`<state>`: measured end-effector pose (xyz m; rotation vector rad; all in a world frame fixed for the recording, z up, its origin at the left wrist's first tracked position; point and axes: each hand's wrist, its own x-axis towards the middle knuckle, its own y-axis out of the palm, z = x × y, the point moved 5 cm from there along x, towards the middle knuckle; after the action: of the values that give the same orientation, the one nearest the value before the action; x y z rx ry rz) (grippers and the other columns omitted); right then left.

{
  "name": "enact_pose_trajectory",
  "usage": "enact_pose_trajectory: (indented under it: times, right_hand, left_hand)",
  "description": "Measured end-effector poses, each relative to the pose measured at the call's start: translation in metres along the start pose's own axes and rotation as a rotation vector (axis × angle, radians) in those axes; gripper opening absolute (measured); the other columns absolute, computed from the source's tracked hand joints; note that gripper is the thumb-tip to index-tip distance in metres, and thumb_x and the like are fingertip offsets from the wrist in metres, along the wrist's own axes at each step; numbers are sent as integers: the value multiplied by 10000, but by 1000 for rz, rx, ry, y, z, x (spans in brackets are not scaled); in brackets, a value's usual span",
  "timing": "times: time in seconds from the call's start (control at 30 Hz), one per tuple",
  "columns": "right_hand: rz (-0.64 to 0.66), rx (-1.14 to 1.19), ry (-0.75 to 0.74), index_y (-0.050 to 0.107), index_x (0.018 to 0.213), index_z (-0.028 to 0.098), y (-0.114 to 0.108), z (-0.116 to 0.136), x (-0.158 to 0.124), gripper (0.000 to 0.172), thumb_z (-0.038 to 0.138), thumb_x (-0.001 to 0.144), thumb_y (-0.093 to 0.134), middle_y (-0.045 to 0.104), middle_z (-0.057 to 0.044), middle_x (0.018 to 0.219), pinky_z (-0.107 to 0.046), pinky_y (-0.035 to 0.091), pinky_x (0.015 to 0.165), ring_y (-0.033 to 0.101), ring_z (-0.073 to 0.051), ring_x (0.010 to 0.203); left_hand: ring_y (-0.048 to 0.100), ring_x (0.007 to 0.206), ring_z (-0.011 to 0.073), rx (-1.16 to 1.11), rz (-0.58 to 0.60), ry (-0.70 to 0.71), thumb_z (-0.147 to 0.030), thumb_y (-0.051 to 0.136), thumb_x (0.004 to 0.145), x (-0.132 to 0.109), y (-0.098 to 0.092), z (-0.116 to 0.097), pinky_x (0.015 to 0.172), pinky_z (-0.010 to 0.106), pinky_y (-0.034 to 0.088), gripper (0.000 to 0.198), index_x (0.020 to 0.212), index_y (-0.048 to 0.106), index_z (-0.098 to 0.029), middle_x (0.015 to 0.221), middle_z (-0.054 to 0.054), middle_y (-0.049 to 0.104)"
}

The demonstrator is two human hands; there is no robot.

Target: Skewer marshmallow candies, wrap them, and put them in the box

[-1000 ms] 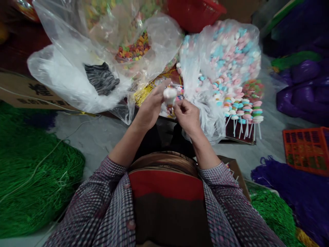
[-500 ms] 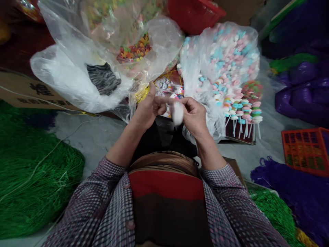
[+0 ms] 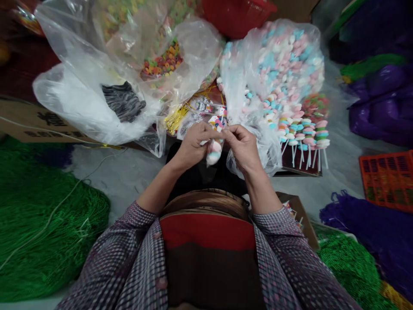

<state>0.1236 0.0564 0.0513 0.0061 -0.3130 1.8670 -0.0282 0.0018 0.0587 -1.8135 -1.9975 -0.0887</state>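
Observation:
Between my hands a marshmallow candy pop (image 3: 214,154) in a clear wrapper hangs with its pale, rounded end down. The fingers of my left hand (image 3: 193,145) are closed at its upper part. My right hand (image 3: 242,145) pinches thumb and fingers together beside the gathered top of the wrapper; what lies in that pinch is too small to make out. Just beyond the hands are printed clear packets (image 3: 206,106) and a bunch of yellow twist ties (image 3: 176,120). To the right, several unwrapped marshmallow pops (image 3: 306,133) lie with white sticks toward me.
Plastic bags of ring-shaped candy (image 3: 164,60) and of pastel marshmallows (image 3: 287,56) stand at the back, near a red basin (image 3: 237,17). Grey strips (image 3: 124,101) rest on a white bag. Green cord (image 3: 48,224), an orange crate (image 3: 387,181) and a cardboard box (image 3: 301,215) flank me.
The candy pop, blurred near my right hand before, now hangs more to the left and shows clearly. My left hand has turned and closed in, its raised thumb lowered.

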Motion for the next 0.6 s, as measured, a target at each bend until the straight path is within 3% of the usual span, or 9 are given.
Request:
enact_pose_trajectory:
  times: [0.1,0.2,0.33,0.4,0.5,0.6]
  right_hand:
    - [90,176,82,613,789,239,0,-3,-6,405,629,827,713,685,-25,891,-310,528,726,631,-173,837]
    - [139,290,227,585,836,255,-7,-10,-21,443,673,798,725,629,18,734,-273,481,566,576,-139,642]
    - [-43,329,321,580,882,270,-51,-25,-49,416,615,767,781,676,21,722,-249,382,433,580,-129,544]
    - [-171,324,339,597,858,281,-85,-33,-66,347,552,770,794,699,9,717,-251,349,416,587,-126,515]
    - [-420,310,262,629,778,280,-144,-41,-93,252,446,743,815,679,3,654,-257,374,452,580,-100,491]
    - [-685,237,217,611,768,236,-199,-53,-126,317,443,677,833,659,26,626,-252,403,464,547,-96,466]
  left_hand:
    - [546,947,221,322,28,143,-258,638,916,-13,18,0,978,426,376,203,829,810,-320,848,44,660]
    - [565,1029,230,405,107,259,-256,580,958,-30,44,-4,1013,444,356,252,907,811,-343,909,48,703]
    - [622,1046,197,350,214,410,-182,550,949,-40,62,-14,965,385,419,306,1050,783,-353,994,29,752]
    - [647,1005,187,363,128,365,-157,510,955,-31,52,-9,930,363,453,333,1101,769,-307,995,43,759]
    - [658,991,198,449,-28,151,-229,500,986,-4,23,19,926,356,479,285,1112,755,-241,1015,65,765]
    - [639,1034,211,546,-3,-2,-318,570,973,31,-2,59,981,369,460,224,1082,745,-229,1046,61,768]
